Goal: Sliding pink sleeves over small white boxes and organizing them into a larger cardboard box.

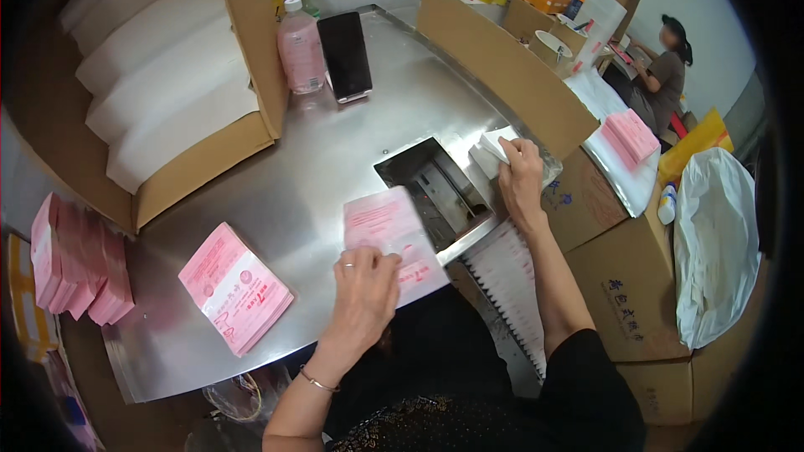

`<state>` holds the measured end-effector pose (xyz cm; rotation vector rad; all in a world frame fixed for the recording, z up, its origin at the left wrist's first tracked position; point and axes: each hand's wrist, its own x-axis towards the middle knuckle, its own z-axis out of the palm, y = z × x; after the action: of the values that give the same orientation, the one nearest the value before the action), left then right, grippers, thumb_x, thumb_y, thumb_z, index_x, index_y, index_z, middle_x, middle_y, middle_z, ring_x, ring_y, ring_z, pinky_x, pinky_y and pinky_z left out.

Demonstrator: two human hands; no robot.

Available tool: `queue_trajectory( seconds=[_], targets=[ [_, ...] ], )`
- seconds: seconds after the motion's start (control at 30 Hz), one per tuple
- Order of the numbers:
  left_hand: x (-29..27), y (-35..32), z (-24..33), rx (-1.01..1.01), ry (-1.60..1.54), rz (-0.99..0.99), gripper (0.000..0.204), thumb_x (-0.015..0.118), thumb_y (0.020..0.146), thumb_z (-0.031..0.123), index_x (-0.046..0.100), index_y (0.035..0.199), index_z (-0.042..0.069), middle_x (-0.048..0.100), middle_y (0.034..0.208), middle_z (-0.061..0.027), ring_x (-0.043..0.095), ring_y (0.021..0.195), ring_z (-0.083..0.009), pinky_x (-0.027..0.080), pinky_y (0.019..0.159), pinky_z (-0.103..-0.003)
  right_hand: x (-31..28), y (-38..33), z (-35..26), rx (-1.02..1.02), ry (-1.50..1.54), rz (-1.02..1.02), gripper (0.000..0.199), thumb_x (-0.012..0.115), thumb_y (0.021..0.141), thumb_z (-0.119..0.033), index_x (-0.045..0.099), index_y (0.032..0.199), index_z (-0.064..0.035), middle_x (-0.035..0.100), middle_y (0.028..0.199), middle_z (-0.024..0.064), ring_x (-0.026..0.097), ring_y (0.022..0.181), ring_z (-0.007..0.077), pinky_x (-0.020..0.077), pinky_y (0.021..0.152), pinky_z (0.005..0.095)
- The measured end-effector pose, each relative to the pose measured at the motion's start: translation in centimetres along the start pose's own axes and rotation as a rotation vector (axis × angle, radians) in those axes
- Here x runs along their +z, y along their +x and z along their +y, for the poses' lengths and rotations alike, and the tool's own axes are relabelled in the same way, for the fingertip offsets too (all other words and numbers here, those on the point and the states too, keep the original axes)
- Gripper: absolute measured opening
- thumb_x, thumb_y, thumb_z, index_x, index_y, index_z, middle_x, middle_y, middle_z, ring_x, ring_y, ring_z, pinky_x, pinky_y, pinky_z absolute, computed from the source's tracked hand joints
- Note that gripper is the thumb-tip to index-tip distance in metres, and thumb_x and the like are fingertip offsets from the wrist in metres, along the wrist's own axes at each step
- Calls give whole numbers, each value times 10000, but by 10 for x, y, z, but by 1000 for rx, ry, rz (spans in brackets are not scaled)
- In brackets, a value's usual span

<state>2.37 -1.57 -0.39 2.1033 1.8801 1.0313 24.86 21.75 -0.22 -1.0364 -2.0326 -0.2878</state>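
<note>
In my left hand (pixel 364 285) is a pink printed wrapper (pixel 387 230), held by its near edge between bent fingers. It lies beside a rectangular opening (pixel 431 188) in the steel tabletop. My right hand (pixel 521 176), to the right of that opening, is closed on a small white folded paper stack (pixel 494 149). A piece of clear film shows beneath the stack. On the table left of my left hand lies a pile of pink printed wrappers (pixel 234 289). The wrapper's far part is slightly blurred.
Tall white paper stacks (pixel 172 92) fill a cardboard box at the left. Pink packets (pixel 79 259) stand below it. A phone (pixel 344 57) and pink bottle (pixel 300 46) stand at the back. A cardboard panel (pixel 502 71) borders the right. A person (pixel 666 75) sits at far right.
</note>
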Motion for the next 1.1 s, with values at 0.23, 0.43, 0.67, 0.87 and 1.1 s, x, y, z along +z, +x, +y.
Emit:
queue_trajectory(
  seconds=[0.23,0.43,0.67,0.87,1.1],
  targets=[
    [-15,-5,-28,-56,218,35,755,799,657,328,572,1316,39,473,1443,-243,459,1317,-420,385,960,-517,-36,-72,-145,-685,452,-322,350,638,799,-105,663,1137,-23,649,1086,181,645,1097,354,360,1082,673],
    [8,11,-3,-217,245,225,822,797,685,408,529,1360,22,391,1517,-246,297,1434,-471,264,1073,-659,12,-18,-183,-442,215,-703,208,627,794,-99,648,967,14,646,933,162,633,1018,338,310,1114,628],
    [-10,1,-12,-213,529,71,615,711,797,431,614,1310,105,539,1312,-181,494,1132,-381,375,863,-502,-4,-11,-58,-14,-144,-169,339,624,860,-97,582,1177,16,617,1016,174,588,946,310,424,854,471],
    [-9,18,-5,-200,557,105,605,731,781,543,646,1179,96,527,1019,-145,497,967,-334,370,812,-471,20,-11,10,45,-191,-139,124,638,903,-142,698,892,-35,588,900,133,573,902,306,436,815,447],
    [1,14,-4,-131,487,47,432,698,840,395,636,1106,60,569,1132,-165,529,980,-322,411,779,-465,18,-10,15,35,-53,-81,254,634,835,-27,666,1085,1,599,971,136,563,979,324,446,826,448]
  ],
)
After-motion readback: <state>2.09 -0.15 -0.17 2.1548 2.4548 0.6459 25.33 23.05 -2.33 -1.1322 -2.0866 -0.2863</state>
